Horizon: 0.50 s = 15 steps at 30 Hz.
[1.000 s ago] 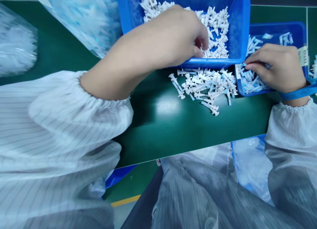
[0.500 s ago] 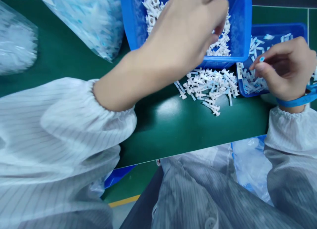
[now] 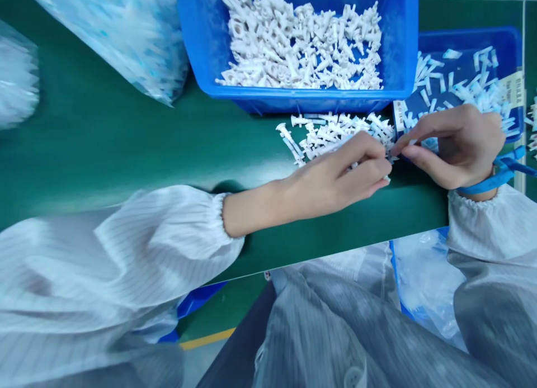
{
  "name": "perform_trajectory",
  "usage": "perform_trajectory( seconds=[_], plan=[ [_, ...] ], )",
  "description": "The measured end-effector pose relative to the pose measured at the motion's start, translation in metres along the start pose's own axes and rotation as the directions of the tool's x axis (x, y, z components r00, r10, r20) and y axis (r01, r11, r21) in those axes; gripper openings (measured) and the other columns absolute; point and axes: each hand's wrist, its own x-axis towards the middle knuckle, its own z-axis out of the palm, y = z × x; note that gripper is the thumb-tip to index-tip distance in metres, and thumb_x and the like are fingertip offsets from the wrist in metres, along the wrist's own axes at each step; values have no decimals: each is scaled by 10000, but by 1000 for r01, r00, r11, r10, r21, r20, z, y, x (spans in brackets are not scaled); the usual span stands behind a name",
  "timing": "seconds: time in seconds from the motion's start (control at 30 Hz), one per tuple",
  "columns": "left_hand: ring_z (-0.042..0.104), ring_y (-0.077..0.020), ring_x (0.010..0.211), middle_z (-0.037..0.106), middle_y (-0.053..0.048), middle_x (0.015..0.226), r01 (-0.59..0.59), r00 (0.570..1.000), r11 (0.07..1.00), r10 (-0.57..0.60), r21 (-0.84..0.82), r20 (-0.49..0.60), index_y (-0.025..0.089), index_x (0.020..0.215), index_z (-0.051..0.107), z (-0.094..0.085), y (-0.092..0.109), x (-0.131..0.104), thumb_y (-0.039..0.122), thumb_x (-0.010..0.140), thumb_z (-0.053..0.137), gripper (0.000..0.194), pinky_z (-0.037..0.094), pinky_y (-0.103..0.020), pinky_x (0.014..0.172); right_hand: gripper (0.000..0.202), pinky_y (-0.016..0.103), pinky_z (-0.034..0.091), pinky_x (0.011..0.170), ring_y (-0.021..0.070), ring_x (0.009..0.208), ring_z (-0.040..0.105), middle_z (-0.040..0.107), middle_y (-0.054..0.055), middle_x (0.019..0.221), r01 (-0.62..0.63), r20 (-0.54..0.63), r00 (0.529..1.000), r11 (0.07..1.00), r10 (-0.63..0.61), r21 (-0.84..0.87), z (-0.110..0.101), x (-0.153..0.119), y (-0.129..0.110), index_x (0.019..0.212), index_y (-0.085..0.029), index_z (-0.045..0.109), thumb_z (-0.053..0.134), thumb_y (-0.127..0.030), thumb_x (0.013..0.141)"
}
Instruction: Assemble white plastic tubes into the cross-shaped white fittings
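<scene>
My left hand [image 3: 335, 178] is closed in a pinch, with a small white part mostly hidden in its fingers. Its fingertips meet those of my right hand [image 3: 457, 142], which pinches a small pale blue-tipped piece that is largely covered. Both hands are over the front right of a pile of white and light-blue pieces [image 3: 327, 136] on the green table. Behind the pile stands a deep blue bin [image 3: 310, 100] holding many white fittings. A shallow blue tray [image 3: 444, 41] of small white and light-blue tubes lies behind my right hand.
A clear bag of light-blue pieces [image 3: 126, 36] rests at the back left, with another clear bag [image 3: 17, 75] at the far left edge. The green table's front edge [image 3: 327, 254] runs above my lap. Below it on the right is a bag of clear material [image 3: 428, 276].
My left hand has come out of the deep blue bin toward the front and now meets my right hand. My right hand has moved slightly left and down. The view has shifted a little.
</scene>
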Motion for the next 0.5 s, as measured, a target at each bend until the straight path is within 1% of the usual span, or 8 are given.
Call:
perform_trajectory(
  seconds=[0.07,0.1,0.13,0.2,0.27,0.33,0.43,0.5],
  plan=[
    [641,-126,818,657,-32,932,-129,992,991,129,44,6,174,975,595,3,-1,-5,295,933,599,128,553,-262,736,122,300,592,552,178,662,715,759,14,867,-3,-7,1000,999,3,41,0,-1,0,936,-256,691,726,-226,823],
    [635,-120,826,649,-37,946,-175,984,981,176,79,-7,167,1005,583,3,-1,-5,260,946,578,111,549,-258,732,126,289,586,539,178,667,720,758,16,866,14,-14,1000,998,-13,56,0,-1,0,939,-245,683,732,-244,822],
    [632,-119,834,641,-40,948,-196,979,974,200,115,-28,165,1023,575,3,-1,-5,239,955,565,101,545,-255,727,116,276,578,528,175,661,721,754,18,851,34,-8,999,998,-34,61,1,-1,0,930,-232,676,728,-261,830],
    [632,-124,848,630,-43,935,-183,979,972,194,150,-65,168,1010,577,2,-2,-1,237,955,573,89,542,-252,716,90,255,550,500,160,618,708,739,19,779,73,22,997,997,-74,33,2,0,-2,871,-215,662,700,-296,863],
    [636,-125,854,625,-46,924,-145,984,980,158,138,-84,169,977,592,0,-2,2,244,950,588,80,541,-247,711,134,254,514,465,138,533,662,717,13,706,103,62,993,994,-101,-22,2,2,-5,827,-213,645,674,-328,888],
    [639,-119,852,627,-54,945,-115,988,987,125,116,-87,165,956,604,-2,-2,3,256,952,589,92,542,-240,707,135,260,488,450,121,484,616,705,2,683,131,83,988,990,-128,-41,2,3,-8,829,-220,634,658,-332,901],
    [655,-131,890,648,-65,994,-112,990,990,118,88,-72,164,949,613,-3,-2,3,299,955,584,139,559,-262,737,54,246,525,528,120,575,646,704,1,721,179,93,979,983,-183,43,4,3,-10,868,-221,622,654,-243,906],
    [669,-149,918,665,-59,987,-115,992,991,119,71,-51,164,949,618,-2,-3,2,344,957,574,186,567,-293,769,58,253,555,585,131,654,666,696,7,737,212,78,972,972,-220,103,6,3,-10,883,-213,612,668,-204,892]
  ],
)
